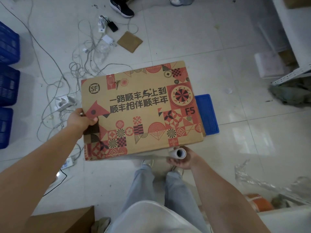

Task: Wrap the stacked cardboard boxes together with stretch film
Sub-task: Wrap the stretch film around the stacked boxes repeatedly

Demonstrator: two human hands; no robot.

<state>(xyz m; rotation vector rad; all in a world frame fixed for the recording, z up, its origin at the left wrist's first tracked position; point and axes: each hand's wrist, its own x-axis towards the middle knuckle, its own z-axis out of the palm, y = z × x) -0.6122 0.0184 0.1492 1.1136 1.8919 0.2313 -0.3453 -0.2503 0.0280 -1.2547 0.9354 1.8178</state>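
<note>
A brown cardboard box [141,108] printed with red and black patterns fills the middle of the view, seen from above; any boxes beneath it are hidden. My left hand [81,119] grips its left edge, thumb on the top face. My right hand [182,159] holds a roll of stretch film [178,153] upright against the box's near right corner, its hollow core facing the camera. A thin sheet of clear film seems to run along the box's near side from the roll.
A blue plastic crate [207,113] pokes out under the box's right side. Tangled cables and chargers [87,52] lie on the tiled floor behind and left. Blue crates [7,84] stack at the far left, metal shelving [292,47] at the right, crumpled film [262,180] near right, another person's shoe [122,6] beyond.
</note>
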